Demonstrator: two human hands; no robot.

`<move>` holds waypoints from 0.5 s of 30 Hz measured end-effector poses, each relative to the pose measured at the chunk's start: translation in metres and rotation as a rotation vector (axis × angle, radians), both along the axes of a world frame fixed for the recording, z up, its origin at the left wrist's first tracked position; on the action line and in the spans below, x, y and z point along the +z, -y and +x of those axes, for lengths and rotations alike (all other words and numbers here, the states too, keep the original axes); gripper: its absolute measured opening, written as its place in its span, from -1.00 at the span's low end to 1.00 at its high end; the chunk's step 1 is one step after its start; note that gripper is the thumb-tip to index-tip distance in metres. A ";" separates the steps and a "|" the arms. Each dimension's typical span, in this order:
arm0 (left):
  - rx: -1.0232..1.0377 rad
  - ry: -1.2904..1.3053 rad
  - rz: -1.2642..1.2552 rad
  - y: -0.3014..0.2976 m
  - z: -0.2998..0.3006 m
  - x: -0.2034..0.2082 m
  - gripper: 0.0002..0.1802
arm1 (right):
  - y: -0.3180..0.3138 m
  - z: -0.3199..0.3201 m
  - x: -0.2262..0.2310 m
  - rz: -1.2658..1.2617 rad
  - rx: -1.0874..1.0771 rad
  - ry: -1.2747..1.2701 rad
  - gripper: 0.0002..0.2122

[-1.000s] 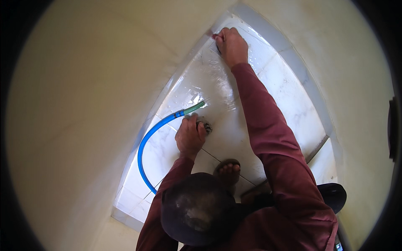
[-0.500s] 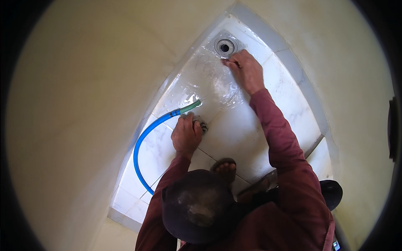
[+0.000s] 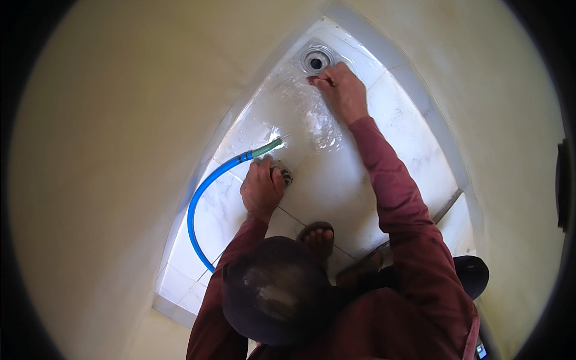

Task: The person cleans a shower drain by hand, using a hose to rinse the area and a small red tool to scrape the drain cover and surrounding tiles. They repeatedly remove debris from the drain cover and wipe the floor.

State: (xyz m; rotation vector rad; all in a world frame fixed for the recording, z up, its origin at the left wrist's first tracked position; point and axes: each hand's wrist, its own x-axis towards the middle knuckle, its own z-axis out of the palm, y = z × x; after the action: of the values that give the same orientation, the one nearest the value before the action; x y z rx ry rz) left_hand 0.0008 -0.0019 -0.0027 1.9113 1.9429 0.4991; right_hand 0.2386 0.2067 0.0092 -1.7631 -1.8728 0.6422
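Head view: apparent scrubbing, next needing steady pressure; right hand [image 3: 341,90] pinches dark-red scrap [image 3: 311,80] near round grey drain [image 3: 315,62], left hand [image 3: 262,187] grips grey-black disc [image 3: 288,176].

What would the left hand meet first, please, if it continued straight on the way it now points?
The left hand would probably meet the green hose end first, just ahead of it, though relative height is unclear.

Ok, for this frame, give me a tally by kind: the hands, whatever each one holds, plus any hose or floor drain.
Hands: 2, left hand and right hand
Round grey piece, left: 1
Reddish scrap, right: 1
Green-tipped blue hose: 1
Floor drain: 1
Total: 6
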 end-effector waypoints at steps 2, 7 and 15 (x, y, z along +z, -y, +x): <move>0.007 -0.005 -0.005 -0.010 0.001 0.002 -0.56 | -0.016 -0.017 -0.007 0.088 -0.019 -0.004 -0.89; 0.010 -0.013 -0.051 -0.002 -0.004 0.005 -0.56 | -0.021 0.018 -0.004 0.102 -0.070 0.069 -0.84; 0.009 0.009 -0.031 0.001 -0.004 -0.002 -0.55 | -0.058 0.031 -0.014 0.173 -0.181 0.091 -0.82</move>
State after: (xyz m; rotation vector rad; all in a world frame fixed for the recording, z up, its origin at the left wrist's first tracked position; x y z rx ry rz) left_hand -0.0027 -0.0026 -0.0042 1.8784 1.9435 0.4761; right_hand 0.2701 0.2644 -0.0050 -1.8472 -1.7428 0.3280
